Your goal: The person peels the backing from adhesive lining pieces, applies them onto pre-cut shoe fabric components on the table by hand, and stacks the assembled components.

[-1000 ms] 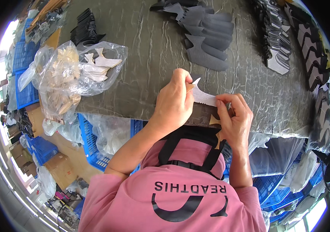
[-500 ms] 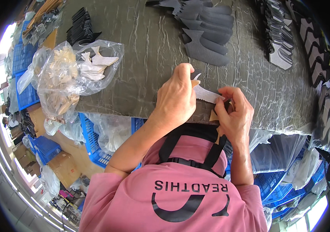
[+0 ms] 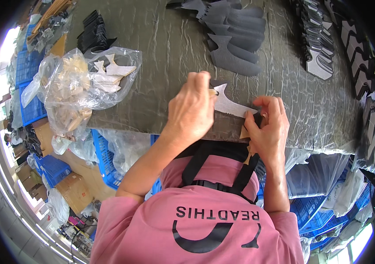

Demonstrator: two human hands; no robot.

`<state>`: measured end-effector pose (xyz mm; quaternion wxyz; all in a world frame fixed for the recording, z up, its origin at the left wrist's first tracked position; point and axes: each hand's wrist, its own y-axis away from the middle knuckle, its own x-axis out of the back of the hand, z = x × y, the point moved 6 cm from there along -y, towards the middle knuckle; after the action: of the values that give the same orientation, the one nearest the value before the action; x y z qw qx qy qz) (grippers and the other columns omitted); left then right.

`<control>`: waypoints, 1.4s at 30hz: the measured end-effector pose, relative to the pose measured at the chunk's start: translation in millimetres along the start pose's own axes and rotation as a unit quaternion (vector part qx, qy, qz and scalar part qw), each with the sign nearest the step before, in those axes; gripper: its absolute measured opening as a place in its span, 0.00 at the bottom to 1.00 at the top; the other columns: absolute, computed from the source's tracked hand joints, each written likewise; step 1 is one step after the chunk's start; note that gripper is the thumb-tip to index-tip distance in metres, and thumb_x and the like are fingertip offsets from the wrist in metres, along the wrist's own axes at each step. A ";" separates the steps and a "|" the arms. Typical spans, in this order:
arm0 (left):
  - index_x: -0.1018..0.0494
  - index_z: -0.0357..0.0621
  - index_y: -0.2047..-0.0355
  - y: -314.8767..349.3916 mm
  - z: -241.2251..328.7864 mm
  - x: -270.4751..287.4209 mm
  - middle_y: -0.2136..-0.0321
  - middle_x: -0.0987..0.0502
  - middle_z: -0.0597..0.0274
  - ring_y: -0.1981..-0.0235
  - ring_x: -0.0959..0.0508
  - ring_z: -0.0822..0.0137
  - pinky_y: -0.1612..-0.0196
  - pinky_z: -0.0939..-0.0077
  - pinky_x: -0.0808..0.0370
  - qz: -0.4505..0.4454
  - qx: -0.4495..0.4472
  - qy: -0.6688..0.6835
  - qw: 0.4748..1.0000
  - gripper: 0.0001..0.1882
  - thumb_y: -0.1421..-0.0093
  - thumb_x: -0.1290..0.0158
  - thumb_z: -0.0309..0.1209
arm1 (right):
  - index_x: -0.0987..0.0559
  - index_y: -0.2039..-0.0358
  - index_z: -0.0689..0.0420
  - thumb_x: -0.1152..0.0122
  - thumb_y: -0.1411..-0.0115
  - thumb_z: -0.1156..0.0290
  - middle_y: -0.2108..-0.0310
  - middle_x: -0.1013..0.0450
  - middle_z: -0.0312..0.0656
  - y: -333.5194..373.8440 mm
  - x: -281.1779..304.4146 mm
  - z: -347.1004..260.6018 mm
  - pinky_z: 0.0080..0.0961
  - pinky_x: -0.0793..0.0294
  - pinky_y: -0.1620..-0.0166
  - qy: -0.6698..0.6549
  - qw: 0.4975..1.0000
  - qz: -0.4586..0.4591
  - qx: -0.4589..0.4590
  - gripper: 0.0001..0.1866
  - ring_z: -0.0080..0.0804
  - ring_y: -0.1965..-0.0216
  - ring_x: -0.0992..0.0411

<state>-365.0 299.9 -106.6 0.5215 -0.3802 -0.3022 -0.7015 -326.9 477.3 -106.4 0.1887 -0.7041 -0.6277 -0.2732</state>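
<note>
A pale grey cut piece (image 3: 231, 104) with a forked upper end and a curved edge lies at the table's near side, between my hands. My left hand (image 3: 192, 105) is closed at its forked end, with a small tan piece (image 3: 214, 92) showing at the fingertips. What else those fingers grip is hidden. My right hand (image 3: 270, 125) is closed at the opposite end, thumb and fingers bent around the tip. A dark edge shows by its fingertips, and tan pieces (image 3: 244, 133) stick out below the palm.
Black cut pieces (image 3: 233, 57) lie fanned out ahead of my hands. More stacks stand at far left (image 3: 94, 33) and right (image 3: 319, 66). A clear plastic bag (image 3: 71, 83) with tan and white pieces sits on the table (image 3: 161, 61). Blue crates (image 3: 104, 158) stand below the table edge.
My left hand has shifted left and slightly down, uncovering more of the forked end of the pale grey piece. My right hand has stayed nearly still at the other end.
</note>
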 end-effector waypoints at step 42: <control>0.46 0.37 0.33 28.9 -14.1 17.2 0.56 0.28 0.57 0.75 0.32 0.77 0.70 0.83 0.30 -0.108 0.079 0.525 0.841 0.30 0.34 0.57 0.34 | 0.20 0.68 0.58 0.35 0.52 0.75 0.71 0.22 0.43 -79.0 142.8 65.3 0.33 0.25 0.62 0.113 0.990 0.031 0.074 0.08 0.40 0.67 0.22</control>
<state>-343.2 271.8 -98.6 0.5513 0.1220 -0.0766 -0.8218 -386.3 639.7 -74.6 0.3188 -0.6718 -0.5985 -0.2980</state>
